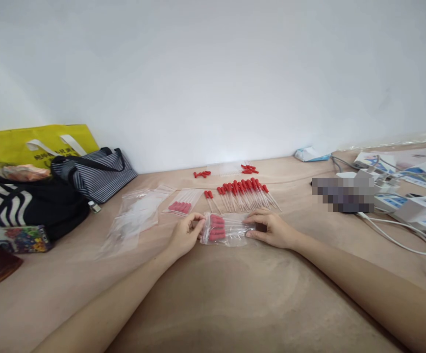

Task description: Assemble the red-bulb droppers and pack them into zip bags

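A clear plastic bag (235,238) with several red-bulbed droppers inside lies flat between my hands, the red bulbs at its left. My left hand (188,234) pinches the bag's left edge between thumb and fingers. At the other end, my right hand (269,228) grips the right edge, fingers above and thumb below. Just behind the bag is a row of red-bulbed droppers (247,193), bulbs pointing away from me. Two more droppers (209,196) lie to their left. Another bag with red bulbs (179,207) rests behind my left hand.
Flat clear bags (135,215) lie at left, near a striped bag (100,171), a black bag (36,201) and a yellow bag (51,139). Loose red bulbs (249,169) sit near the wall. Chargers, white cables (400,235) and a blurred dark object (345,194) are at right.
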The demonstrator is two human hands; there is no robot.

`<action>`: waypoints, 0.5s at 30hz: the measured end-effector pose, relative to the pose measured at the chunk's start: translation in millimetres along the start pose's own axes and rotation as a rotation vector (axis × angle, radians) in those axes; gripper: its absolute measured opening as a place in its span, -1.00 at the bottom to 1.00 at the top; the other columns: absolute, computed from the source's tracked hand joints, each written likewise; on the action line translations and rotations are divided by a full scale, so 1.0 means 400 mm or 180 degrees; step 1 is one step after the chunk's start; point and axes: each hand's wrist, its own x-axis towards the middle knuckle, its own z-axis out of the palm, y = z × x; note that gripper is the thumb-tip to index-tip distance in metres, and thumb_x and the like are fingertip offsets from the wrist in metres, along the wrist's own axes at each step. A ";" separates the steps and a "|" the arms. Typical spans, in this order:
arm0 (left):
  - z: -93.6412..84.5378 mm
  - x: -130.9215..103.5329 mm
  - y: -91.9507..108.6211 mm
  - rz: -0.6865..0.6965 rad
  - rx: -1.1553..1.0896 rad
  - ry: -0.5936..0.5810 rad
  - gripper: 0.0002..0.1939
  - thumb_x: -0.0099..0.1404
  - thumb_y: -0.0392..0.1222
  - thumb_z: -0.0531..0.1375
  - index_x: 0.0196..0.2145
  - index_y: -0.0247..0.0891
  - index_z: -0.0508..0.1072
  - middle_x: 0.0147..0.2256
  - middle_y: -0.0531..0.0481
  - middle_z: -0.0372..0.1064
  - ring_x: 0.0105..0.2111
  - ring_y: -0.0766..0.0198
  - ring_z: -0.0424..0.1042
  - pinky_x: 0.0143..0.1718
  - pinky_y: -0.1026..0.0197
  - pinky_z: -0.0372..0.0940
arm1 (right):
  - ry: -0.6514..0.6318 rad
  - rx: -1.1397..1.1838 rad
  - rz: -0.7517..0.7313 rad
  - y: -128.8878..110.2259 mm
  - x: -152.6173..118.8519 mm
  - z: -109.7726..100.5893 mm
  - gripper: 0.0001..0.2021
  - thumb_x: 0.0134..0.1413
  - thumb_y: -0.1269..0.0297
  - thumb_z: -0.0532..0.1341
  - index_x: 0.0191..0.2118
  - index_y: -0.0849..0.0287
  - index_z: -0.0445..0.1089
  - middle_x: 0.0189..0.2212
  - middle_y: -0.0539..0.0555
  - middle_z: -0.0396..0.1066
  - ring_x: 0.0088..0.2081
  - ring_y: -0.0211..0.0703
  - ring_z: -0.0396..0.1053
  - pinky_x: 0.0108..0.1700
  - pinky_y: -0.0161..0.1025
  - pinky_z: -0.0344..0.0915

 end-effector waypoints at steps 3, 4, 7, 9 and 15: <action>0.001 0.007 -0.003 -0.0202 -0.0269 0.0139 -0.68 0.07 0.01 0.11 -0.35 -0.31 0.27 -0.50 0.06 0.27 -0.55 0.35 0.30 -0.54 0.31 0.25 | -0.0044 0.0029 -0.0016 -0.001 0.000 -0.002 -0.68 -0.05 0.12 0.18 -0.16 0.14 0.37 -0.26 0.11 0.37 -0.20 -0.13 0.27 -0.14 -0.14 0.21; 0.003 0.009 -0.004 -0.0251 -0.0252 0.0133 -0.64 0.04 0.02 0.13 -0.31 -0.31 0.26 -0.47 0.04 0.28 -0.55 0.36 0.29 -0.56 0.32 0.24 | -0.0077 0.0051 -0.0032 -0.001 0.001 -0.003 -0.68 -0.06 0.11 0.18 -0.16 0.13 0.37 -0.26 0.11 0.37 -0.19 -0.13 0.27 -0.13 -0.15 0.20; 0.011 0.008 0.001 -0.0329 -0.0089 0.0090 -0.48 -0.09 -0.02 0.26 -0.21 -0.31 0.22 -0.43 0.04 0.32 -0.59 0.39 0.28 -0.58 0.33 0.20 | -0.0225 0.0141 -0.0122 -0.001 0.002 -0.005 -0.66 -0.07 0.09 0.19 -0.15 0.12 0.37 -0.25 0.10 0.36 -0.19 -0.15 0.27 -0.12 -0.16 0.19; 0.016 0.003 0.011 -0.0437 -0.0108 -0.0025 -0.38 -0.16 -0.08 0.31 -0.15 -0.32 0.18 -0.47 0.05 0.33 -0.56 0.35 0.31 -0.52 0.30 0.21 | -0.0315 0.0212 -0.0195 0.000 0.003 -0.007 -0.65 -0.07 0.09 0.19 -0.14 0.10 0.37 -0.25 0.09 0.36 -0.19 -0.16 0.27 -0.12 -0.17 0.19; -0.001 -0.008 0.052 -0.0912 -0.0330 -0.0741 -0.54 -0.16 -0.15 0.32 -0.28 -0.36 0.31 -0.50 0.02 0.36 -0.47 0.27 0.37 -0.39 0.23 0.23 | -0.0374 0.0289 -0.0278 0.002 0.003 -0.006 -0.64 -0.07 0.09 0.19 -0.11 0.08 0.35 -0.22 0.10 0.36 -0.17 -0.15 0.27 -0.12 -0.15 0.18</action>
